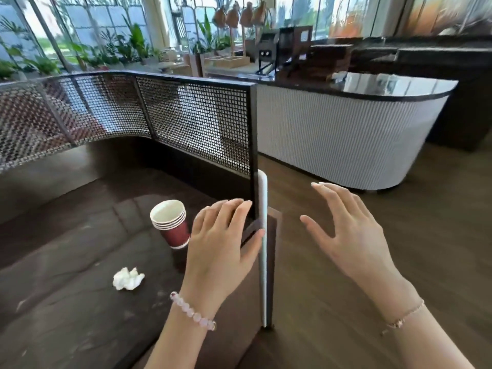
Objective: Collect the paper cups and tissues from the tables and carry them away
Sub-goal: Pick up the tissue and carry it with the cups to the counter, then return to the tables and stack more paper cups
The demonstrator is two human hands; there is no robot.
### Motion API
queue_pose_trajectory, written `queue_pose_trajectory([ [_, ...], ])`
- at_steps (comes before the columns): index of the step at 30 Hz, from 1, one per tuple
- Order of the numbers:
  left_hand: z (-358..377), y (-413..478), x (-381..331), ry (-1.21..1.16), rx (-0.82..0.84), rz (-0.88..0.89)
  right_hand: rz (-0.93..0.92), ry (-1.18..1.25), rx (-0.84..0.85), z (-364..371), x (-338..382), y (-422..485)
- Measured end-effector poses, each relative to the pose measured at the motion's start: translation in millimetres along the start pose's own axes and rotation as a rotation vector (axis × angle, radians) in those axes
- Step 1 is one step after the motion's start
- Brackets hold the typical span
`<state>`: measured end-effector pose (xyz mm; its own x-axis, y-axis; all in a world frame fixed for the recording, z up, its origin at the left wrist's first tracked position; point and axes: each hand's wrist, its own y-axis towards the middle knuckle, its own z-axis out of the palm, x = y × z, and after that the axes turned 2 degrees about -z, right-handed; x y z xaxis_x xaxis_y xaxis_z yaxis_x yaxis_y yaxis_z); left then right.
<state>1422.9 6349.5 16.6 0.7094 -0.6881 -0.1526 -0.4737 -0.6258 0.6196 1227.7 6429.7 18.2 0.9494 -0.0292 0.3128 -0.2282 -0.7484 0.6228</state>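
Left hand (pixel 223 243): fingers spread and nearly straight, holding nothing, above the table's near edge
Right hand (pixel 348 230): open wide and empty, out over the wooden floor, apart from the table
Paper cups (pixel 171 225): dark red, nested in one upright stack on the table (pixel 66 302), just left of the left hand's fingers, apparently not touching them
Tissue (pixel 127 278): white crumpled ball on the table, left of the left wrist
Mesh partition (pixel 197 121): beyond the left fingertips
Progress: stacking appears done; cups and tissue not yet picked up, carrying away remains
Writing: none legible; cups show no logo or label
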Motion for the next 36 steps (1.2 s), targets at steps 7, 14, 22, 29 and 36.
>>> queue_pose_trajectory([
  [7,45.4,47.7,-59.6,-0.064,-0.020,0.124,0.092,-0.066,-0.058,-30.5,-67.9,1.8],
  [14,108.5,108.5,-133.9,-0.112,-0.029,0.178,0.110,-0.149,-0.077,-57.6,-155.3,26.5],
  [22,171.0,158.7,-196.9,-0.122,-0.028,0.182,0.147,-0.177,-0.067,-77.3,-250.7,44.7],
  [29,213.4,201.1,-223.4,-0.119,0.010,0.182,0.181,-0.160,-0.043,-70.5,-311.9,68.8],
  [36,280.2,267.3,-217.8,-0.110,0.022,0.143,0.179,-0.154,-0.033,-36.4,-373.1,128.5],
])
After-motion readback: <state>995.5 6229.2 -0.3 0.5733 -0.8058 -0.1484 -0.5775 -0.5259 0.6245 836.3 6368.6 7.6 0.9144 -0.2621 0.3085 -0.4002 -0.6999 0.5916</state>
